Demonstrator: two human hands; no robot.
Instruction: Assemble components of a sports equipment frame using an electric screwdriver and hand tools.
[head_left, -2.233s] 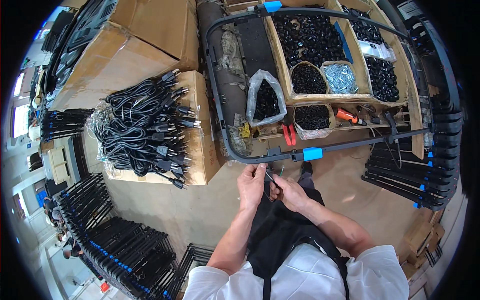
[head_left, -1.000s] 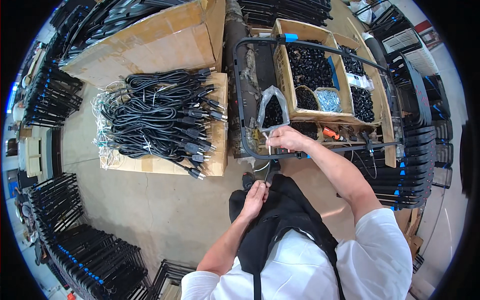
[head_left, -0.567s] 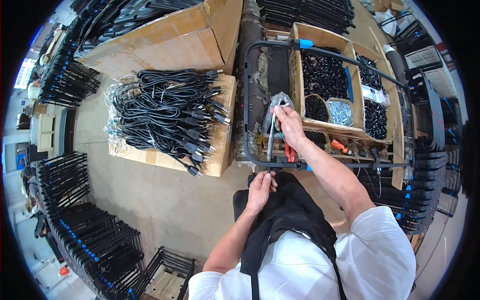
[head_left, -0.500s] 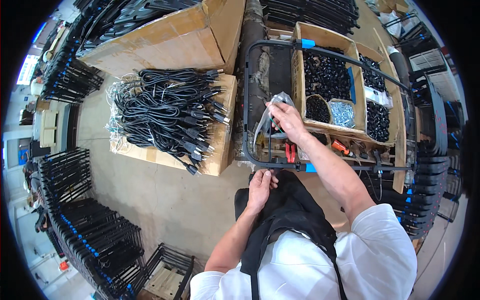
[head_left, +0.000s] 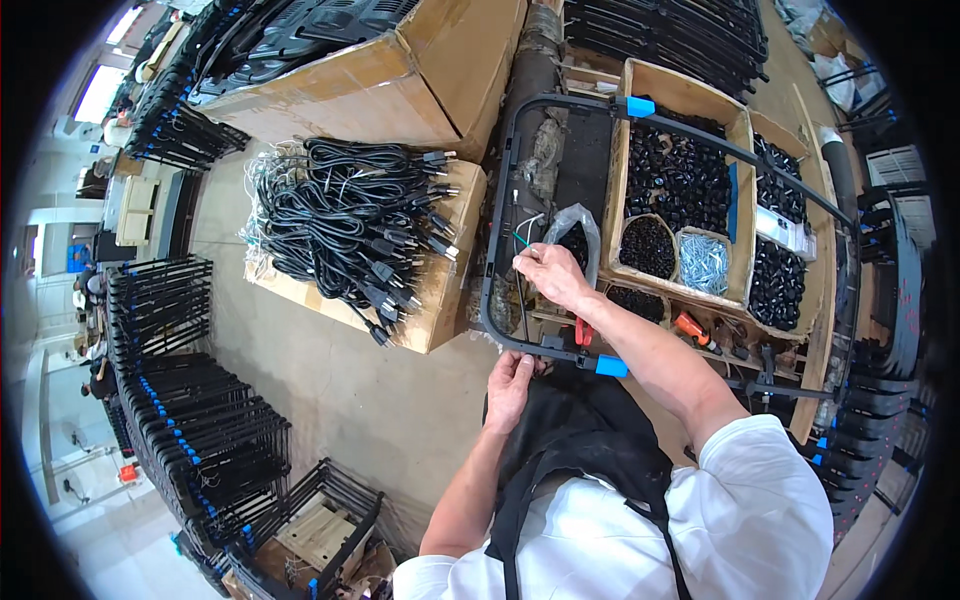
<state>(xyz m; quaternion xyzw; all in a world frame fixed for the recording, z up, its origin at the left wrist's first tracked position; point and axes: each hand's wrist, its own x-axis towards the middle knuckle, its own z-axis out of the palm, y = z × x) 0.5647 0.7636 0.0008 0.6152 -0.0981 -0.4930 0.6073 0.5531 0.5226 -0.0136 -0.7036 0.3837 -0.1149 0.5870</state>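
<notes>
A black tubular frame [head_left: 500, 170] with blue sleeves lies across the bench. A thin black cord [head_left: 522, 312] rises inside its near left corner. My right hand [head_left: 555, 275] pinches this cord near its upper end, where loose green and white wires [head_left: 524, 238] stick out past the fingertips. At the frame's near bar, my left hand [head_left: 512, 388] is closed, thumb against fingers, by the foot of the cord. What it grips is hidden. A clear plastic bag [head_left: 588, 232] with dark contents stands just beyond my right hand.
Wooden bins [head_left: 622, 150] hold black parts and silver screws [head_left: 704, 262]. Red-handled pliers [head_left: 583, 332] and an orange tool [head_left: 692, 328] sit near my right forearm. Bundled power cords [head_left: 345, 215] lie on a cardboard box [head_left: 450, 290] at left. Stacked black frames [head_left: 205, 420] stand further left.
My right hand has come back from the plastic bag toward the frame's left side, and the wire ends now show past its fingers. The left hand stays by the near bar. The view has shifted.
</notes>
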